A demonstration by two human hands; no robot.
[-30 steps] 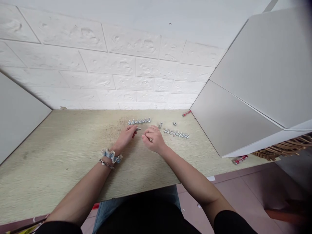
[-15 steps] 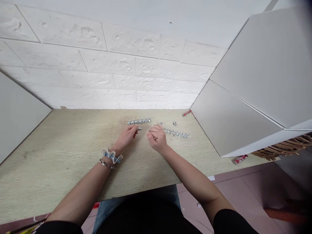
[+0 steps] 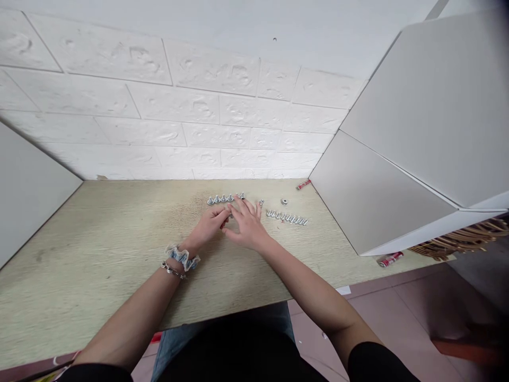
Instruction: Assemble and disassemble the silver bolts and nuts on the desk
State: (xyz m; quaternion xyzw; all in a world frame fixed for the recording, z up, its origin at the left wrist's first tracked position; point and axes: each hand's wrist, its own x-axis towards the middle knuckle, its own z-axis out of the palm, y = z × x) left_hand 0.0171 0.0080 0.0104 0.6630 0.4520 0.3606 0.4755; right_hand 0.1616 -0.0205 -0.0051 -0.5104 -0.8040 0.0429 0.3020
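My left hand (image 3: 210, 225) is closed in a pinch on a small metal bolt (image 3: 231, 216), of which only a bit shows past the fingertips. Close against it, my right hand (image 3: 248, 228) has its fingers spread, palm down, thumb and forefinger on either side of the bolt; whether they touch it I cannot tell. Behind both hands stands a row of upright bolts with washers (image 3: 217, 200), partly covered by my right fingers. A second row of bolts (image 3: 287, 217) lies on the tabletop to the right. Small metal pieces (image 3: 261, 202) sit just beyond my right fingertips.
A round metal washer-like piece (image 3: 283, 201) lies behind the right row. One red battery (image 3: 303, 184) is by the back right corner, another (image 3: 391, 259) near the front right edge. A white brick-patterned wall (image 3: 199, 111) and grey-white panels (image 3: 389, 185) bound the wooden tabletop (image 3: 119, 233).
My right hand has gone from a closed, curled shape to spread fingers and moved left, up to the bolt. My left hand keeps its pinch, nearly in place.
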